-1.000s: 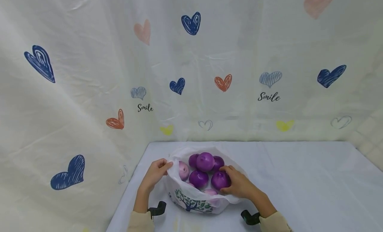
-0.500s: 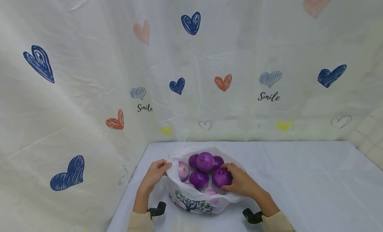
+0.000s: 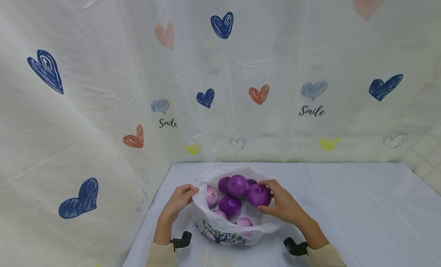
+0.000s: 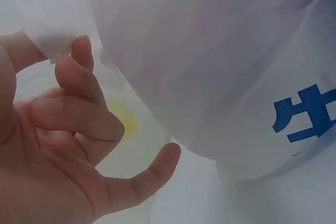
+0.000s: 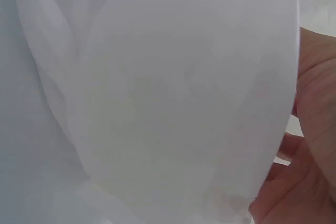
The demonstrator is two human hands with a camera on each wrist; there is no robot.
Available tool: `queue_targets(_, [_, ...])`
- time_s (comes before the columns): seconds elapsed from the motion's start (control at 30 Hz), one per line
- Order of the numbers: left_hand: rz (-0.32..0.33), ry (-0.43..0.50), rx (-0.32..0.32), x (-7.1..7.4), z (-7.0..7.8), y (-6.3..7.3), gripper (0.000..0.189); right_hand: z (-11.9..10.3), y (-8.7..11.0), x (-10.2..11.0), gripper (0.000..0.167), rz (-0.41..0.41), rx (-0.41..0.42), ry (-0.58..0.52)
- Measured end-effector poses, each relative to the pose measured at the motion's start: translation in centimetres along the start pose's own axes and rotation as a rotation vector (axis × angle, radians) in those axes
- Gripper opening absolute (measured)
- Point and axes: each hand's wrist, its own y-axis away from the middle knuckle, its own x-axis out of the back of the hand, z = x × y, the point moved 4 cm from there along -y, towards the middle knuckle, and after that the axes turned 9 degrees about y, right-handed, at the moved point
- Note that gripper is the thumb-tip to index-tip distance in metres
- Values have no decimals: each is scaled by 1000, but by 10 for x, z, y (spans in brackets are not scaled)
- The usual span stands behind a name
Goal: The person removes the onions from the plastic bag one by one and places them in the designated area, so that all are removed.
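A white plastic bag (image 3: 258, 236) with a printed tree stands with its mouth spread wide, several round onions inside. My left hand (image 3: 180, 197) pinches the bag's left rim between thumb and index finger; in the left wrist view the other fingers of that hand (image 4: 68, 124) curl loosely beside the bag wall (image 4: 210, 66). Thumb and fingers of my right hand (image 3: 284, 205) grip a dark purple onion (image 3: 258, 195) at the bag's right side, over the opening. In the right wrist view the bag wall (image 5: 184, 98) hides that onion and part of the hand (image 5: 310, 145).
Another dark purple onion (image 3: 230, 205) lies mid-bag, and one more purple onion (image 3: 237, 186) sits on top at the back. Paler pink onions (image 3: 243, 222) lie along the front and left. The white-covered table (image 3: 344, 205) meets a heart-printed curtain (image 3: 286, 68) behind.
My right hand has lifted the purple onion up and slightly right, uncovering more of the pale onion at the front. My left hand keeps its hold on the rim.
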Motion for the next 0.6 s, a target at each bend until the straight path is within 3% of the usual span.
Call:
queue_targets(0.33, [4, -1, 22, 2, -5, -1, 27, 7, 1, 18, 76, 131, 22, -6])
queue_targets(0.6, [-48, 29, 36, 2, -9, -1, 27, 14, 2, 34, 78, 211, 12, 3])
